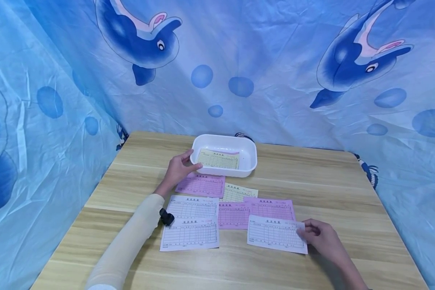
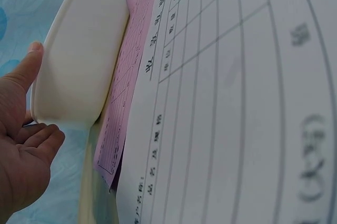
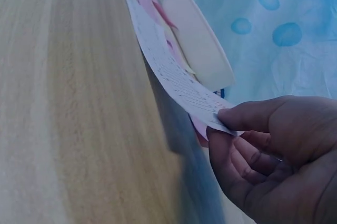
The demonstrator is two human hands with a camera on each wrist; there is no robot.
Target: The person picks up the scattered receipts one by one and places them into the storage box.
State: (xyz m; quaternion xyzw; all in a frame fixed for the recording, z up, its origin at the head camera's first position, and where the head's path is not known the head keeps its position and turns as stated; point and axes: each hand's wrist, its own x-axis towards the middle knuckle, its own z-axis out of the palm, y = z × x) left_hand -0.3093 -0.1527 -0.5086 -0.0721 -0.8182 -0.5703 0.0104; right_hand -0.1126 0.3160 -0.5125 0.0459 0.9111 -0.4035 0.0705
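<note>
A white plastic basin (image 1: 251, 157) stands at the back of the table with a yellow receipt slip (image 1: 217, 160) and a bit of pink paper inside. My left hand (image 1: 178, 168) holds its left end, thumb at the near rim and fingers at the side. Between thumb and fingers, my right hand (image 1: 324, 239) pinches the right edge of a white receipt slip (image 1: 275, 235). In the right wrist view that white slip (image 3: 174, 79) bends, its held edge raised off the table. Pink slips (image 1: 275, 208) lie just beyond it.
Two white slips (image 1: 190, 235) lie at the left front, overlapping. Another pink slip (image 1: 201, 186) and a yellow slip (image 1: 241, 193) lie in front of the basin. A blue dolphin-print cloth (image 1: 275, 112) hangs behind the wooden table (image 1: 330, 177).
</note>
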